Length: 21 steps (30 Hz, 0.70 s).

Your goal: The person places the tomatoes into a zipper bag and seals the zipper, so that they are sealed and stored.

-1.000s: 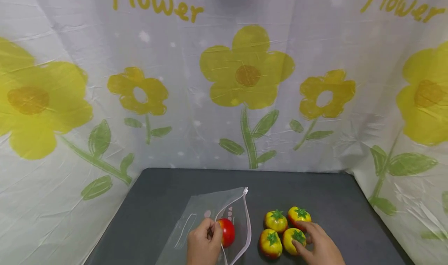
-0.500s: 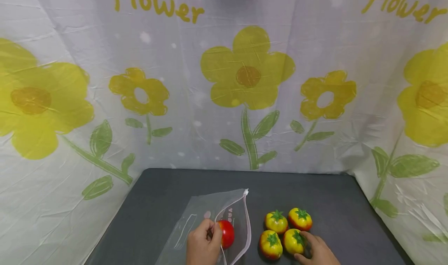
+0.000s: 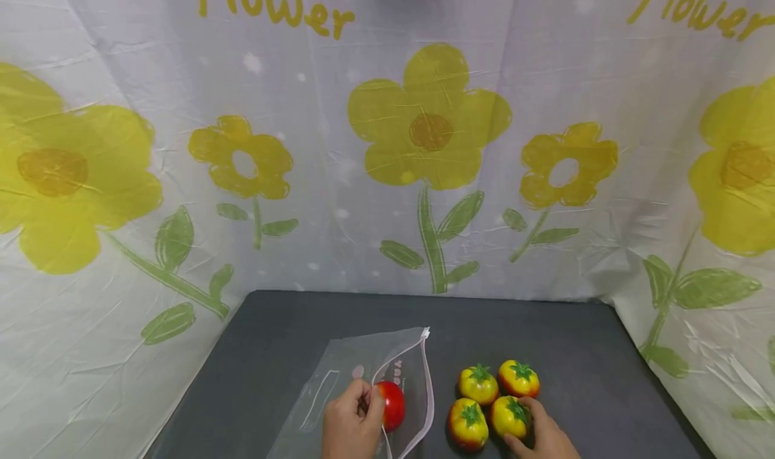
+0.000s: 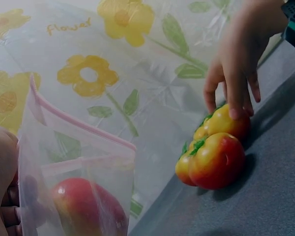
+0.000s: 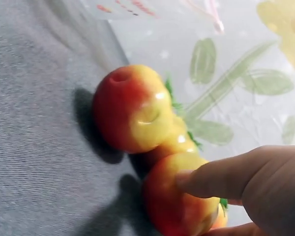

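Observation:
My left hand (image 3: pixel 353 418) pinches the edge of a clear zip bag (image 3: pixel 317 395) with a pink-white zip rim and a slider at its far corner. Inside the bag lies a red tomato (image 3: pixel 392 405), also seen through the plastic in the left wrist view. My right hand (image 3: pixel 541 435) grips the near-right one of a cluster of yellow-red tomatoes with green leaf tops, thumb and fingers on the sides of that tomato (image 3: pixel 507 416). In the right wrist view the thumb presses on the gripped tomato (image 5: pixel 167 191). Part of it is hidden behind the fingers.
Beside the gripped one sit three similar tomatoes: a near-left tomato (image 3: pixel 467 424), a far-left tomato (image 3: pixel 477 386) and a far-right tomato (image 3: pixel 519 379). All rest on a dark grey table (image 3: pixel 290 314). A flower-printed curtain (image 3: pixel 321 243) hangs around its back and sides.
My right hand has come down from above the right-hand tomatoes and closed its fingers around the near-right one. My left hand and the bag have stayed in place.

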{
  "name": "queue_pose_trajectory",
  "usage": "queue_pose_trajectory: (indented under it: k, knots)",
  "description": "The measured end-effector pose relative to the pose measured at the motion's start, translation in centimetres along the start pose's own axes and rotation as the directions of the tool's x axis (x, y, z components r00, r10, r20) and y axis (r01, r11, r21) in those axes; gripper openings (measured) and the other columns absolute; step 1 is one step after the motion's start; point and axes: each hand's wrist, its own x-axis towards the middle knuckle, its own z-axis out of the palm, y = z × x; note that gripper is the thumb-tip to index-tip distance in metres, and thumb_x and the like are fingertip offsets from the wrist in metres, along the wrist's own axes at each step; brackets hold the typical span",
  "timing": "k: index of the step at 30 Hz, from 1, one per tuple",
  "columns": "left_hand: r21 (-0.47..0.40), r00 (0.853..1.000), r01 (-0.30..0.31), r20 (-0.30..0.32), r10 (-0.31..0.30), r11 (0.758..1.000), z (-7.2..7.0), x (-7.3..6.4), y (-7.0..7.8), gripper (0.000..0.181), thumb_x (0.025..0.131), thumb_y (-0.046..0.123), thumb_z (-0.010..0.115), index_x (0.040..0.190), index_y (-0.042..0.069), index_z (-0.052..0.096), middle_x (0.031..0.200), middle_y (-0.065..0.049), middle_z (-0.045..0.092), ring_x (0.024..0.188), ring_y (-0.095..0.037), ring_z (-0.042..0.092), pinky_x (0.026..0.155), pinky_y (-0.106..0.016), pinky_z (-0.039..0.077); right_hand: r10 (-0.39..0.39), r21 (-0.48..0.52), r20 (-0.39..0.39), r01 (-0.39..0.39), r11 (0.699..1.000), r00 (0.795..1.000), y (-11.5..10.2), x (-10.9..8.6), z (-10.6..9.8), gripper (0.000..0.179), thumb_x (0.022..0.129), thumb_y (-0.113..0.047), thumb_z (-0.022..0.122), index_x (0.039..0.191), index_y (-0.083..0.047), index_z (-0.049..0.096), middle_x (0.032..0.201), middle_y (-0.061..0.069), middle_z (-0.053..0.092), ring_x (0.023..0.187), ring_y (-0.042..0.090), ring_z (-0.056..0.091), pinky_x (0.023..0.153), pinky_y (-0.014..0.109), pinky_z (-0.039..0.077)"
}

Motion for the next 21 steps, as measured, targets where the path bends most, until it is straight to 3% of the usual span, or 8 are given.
queue_pose_trajectory:
  k: [5, 11, 17, 21]
  knots:
    - [-0.004, 1.0, 0.003, 0.017, -0.003, 1.0, 0.1, 0.0, -0.2, 0.039, 0.076, -0.003, 0.071, 0.064, 0.025, 0.046, 0.055, 0.022, 0.033, 0.048, 0.008, 0.028, 0.04, -0.014, 0.026, -0.008, 0.055, 0.012, 0.007, 0.998, 1.0, -0.3, -0.5, -1.2, 0.09, 0.078, -0.054, 0.083, 0.135, 0.006, 0.049, 0.113, 0.022, 0.064, 0.094, 0.034, 0.066, 0.078, 0.053, 0.055]
    - [-0.002, 1.0, -0.002, 0.005, 0.002, 1.0, 0.1, 0.0, -0.2, 0.039, 0.075, -0.002, 0.072, 0.064, 0.025, 0.046, 0.055, 0.023, 0.032, 0.047, 0.009, 0.027, 0.04, -0.013, 0.025, -0.049, 0.147, -0.047, 0.056, 0.988, 0.998, -2.2, -2.1, -2.5, 0.088, 0.077, -0.053, 0.086, 0.136, 0.003, 0.051, 0.113, 0.02, 0.064, 0.09, 0.033, 0.069, 0.075, 0.051, 0.057]
    - [-0.01, 1.0, -0.011, 0.013, 0.011, 1.0, 0.1, 0.0, -0.3, 0.039, 0.076, -0.002, 0.072, 0.065, 0.025, 0.046, 0.055, 0.023, 0.033, 0.048, 0.009, 0.028, 0.04, -0.014, 0.026, -0.141, 0.2, -0.162, 0.172, 0.965, 0.977, -6.2, -4.6, -3.3, 0.075, 0.076, -0.039, 0.09, 0.134, -0.004, 0.057, 0.111, 0.007, 0.068, 0.087, 0.022, 0.068, 0.073, 0.045, 0.056]
    - [-0.024, 0.999, -0.036, 0.005, 0.036, 0.999, 0.2, 0.0, -0.4, 0.04, 0.076, -0.003, 0.073, 0.065, 0.025, 0.046, 0.056, 0.023, 0.033, 0.048, 0.01, 0.027, 0.041, -0.012, 0.026, -0.25, 0.231, -0.182, 0.289, 0.929, 0.951, -8.7, -5.8, -3.3, 0.07, 0.076, -0.037, 0.09, 0.134, -0.011, 0.06, 0.11, 0.003, 0.066, 0.08, 0.013, 0.062, 0.073, 0.033, 0.057]
